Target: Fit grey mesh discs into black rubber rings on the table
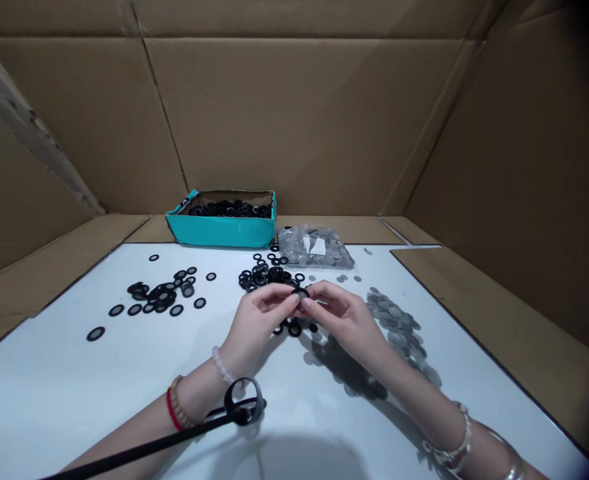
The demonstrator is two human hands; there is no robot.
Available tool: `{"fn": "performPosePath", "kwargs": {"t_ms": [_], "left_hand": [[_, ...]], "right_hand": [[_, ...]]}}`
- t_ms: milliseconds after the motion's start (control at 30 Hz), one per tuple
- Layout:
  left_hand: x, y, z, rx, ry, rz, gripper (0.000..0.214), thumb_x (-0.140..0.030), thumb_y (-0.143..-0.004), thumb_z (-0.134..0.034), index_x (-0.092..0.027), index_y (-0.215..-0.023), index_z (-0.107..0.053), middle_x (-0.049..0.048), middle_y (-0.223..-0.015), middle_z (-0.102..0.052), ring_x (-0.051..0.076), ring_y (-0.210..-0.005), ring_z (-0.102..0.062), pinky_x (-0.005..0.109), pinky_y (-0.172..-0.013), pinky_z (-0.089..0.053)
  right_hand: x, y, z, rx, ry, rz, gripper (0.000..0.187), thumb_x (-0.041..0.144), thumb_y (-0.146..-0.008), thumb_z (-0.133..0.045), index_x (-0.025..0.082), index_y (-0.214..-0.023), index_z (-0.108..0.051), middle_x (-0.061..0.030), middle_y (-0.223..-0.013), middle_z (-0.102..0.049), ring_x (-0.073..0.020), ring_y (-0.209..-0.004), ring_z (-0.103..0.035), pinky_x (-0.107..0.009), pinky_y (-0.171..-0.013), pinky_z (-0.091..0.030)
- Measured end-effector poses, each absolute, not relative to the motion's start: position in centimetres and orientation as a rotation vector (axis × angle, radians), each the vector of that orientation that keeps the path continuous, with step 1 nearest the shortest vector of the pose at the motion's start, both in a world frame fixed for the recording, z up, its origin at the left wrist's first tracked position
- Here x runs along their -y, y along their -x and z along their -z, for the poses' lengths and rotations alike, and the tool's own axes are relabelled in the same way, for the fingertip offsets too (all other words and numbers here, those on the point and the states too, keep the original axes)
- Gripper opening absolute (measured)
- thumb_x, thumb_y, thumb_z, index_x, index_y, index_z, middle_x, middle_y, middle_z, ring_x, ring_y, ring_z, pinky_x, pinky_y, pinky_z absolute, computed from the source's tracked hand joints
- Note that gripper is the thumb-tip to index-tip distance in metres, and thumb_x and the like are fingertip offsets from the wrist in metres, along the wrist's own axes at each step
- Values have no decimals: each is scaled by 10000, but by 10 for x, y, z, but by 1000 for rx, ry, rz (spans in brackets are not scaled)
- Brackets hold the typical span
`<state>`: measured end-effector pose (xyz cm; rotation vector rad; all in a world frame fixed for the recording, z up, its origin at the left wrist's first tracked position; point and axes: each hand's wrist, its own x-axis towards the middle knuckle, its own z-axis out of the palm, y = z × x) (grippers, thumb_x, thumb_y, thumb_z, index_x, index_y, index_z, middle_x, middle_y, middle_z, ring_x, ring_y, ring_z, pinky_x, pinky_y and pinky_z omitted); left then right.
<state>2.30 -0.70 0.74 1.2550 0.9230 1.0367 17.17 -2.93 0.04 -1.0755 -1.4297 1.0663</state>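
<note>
Left hand and right hand: fingertips together, both pinching one black ring. Other fingers loosely curled. Ring held just above the table, in front of the box and a little to its right, well apart from it.

Box: teal, open top, filled with more black rings, standing at the far edge of the table.

Just right of the box, nearly touching it: clear bag of grey discs, with a white label.

Between the box and the hands: dense heap of black rings. A few more rings lie under the hands.

In front of the box and to its left: looser scatter of rings, some with a pale centre.

In front of the box and far to its right, past the right hand: spread of loose grey discs, reaching toward the right wrist.

Wrists: pale bead bracelet and red band on the left; silver bangles on the right.

Nearest the camera, farthest from the box: black strap with a loop at its end, crossing over the left forearm.

Behind and beside the box: cardboard walls.
</note>
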Motion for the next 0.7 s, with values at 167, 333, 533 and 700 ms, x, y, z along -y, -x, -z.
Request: {"fn": "performPosePath", "kwargs": {"t_ms": [167, 333, 533, 700], "left_hand": [[-1, -11, -13, -881, -1871, -1001, 326, -190, -747, -586, -187, -1073, -584, 60, -976, -639, 153, -842, -597, 267, -773, -479], [-4, -7, -12, -826, -2132, -873, 279, -131, -753, -551, -183, -1024, -595, 48, -905, -654, 160, -818, -602, 279, -761, -478], [-4, -10, -9, -806, -1889, -997, 190, -162, -777, -549, -162, -964, -584, 60, -954, -633, 145, -831, -596, 253, -767, -486], [-1, -12, -9, -810, -1831, -1036, 175, -187, -780, -560, -158, -952, -578, 60, -947, -622, 136, -822, -588, 239, -759, -484]], "right_hand": [[28, -186, -7, 1682, 1182, -986, 118, 299, -808, -552, 186, -793, -579, -17, -775, -601, -152, -733, -568, -253, -660, -445], [29, -192, -14, 1858, 1264, -986, 95, 264, -804, -556, 191, -765, -602, -20, -778, -629, -153, -719, -578, -264, -645, -442], [26, -182, -4, 1550, 1085, -1119, 155, 296, -745, -631, 187, -850, -601, -36, -855, -617, -163, -800, -595, -293, -733, -476], [26, -178, 0, 1461, 1106, -1065, 145, 308, -732, -645, 173, -723, -592, -7, -712, -590, -133, -673, -561, -258, -626, -445]]}}
